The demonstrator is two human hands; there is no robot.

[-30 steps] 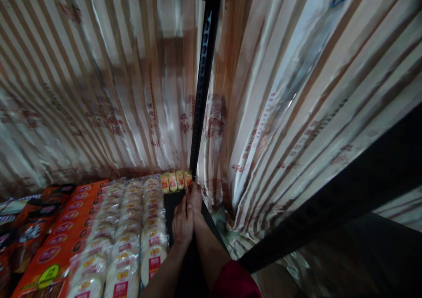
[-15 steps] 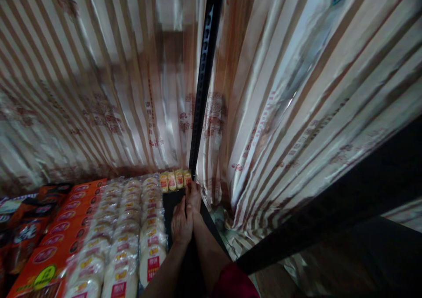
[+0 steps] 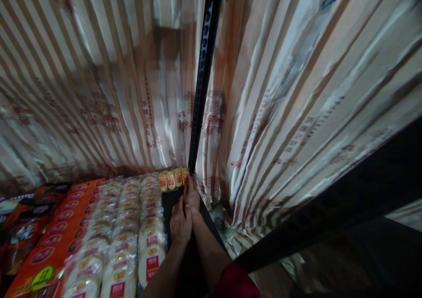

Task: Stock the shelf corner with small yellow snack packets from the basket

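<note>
Small yellow packets (image 3: 170, 180) with red labels stand in a short row at the back corner of the dark shelf (image 3: 172, 198). My right hand (image 3: 192, 195) reaches the rightmost packet, its fingertips at that packet beside the post. Just below and to the left, my left hand (image 3: 180, 222) lies against my right hand, near the column of round white packaged crackers (image 3: 152, 236). The fingers of both hands are partly hidden and dim, so their grip is unclear.
Orange packs (image 3: 57, 227) and darker bags (image 3: 26, 232) lie at the left. A black perforated post (image 3: 201, 74) rises at the corner. Striped plastic sheeting (image 3: 115, 91) hangs behind and to the right. A dark beam (image 3: 313, 201) crosses the right side.
The view has shifted slightly. My right hand's fingers appear slightly more bent near the last yellow packet; my left hand stays against it.
</note>
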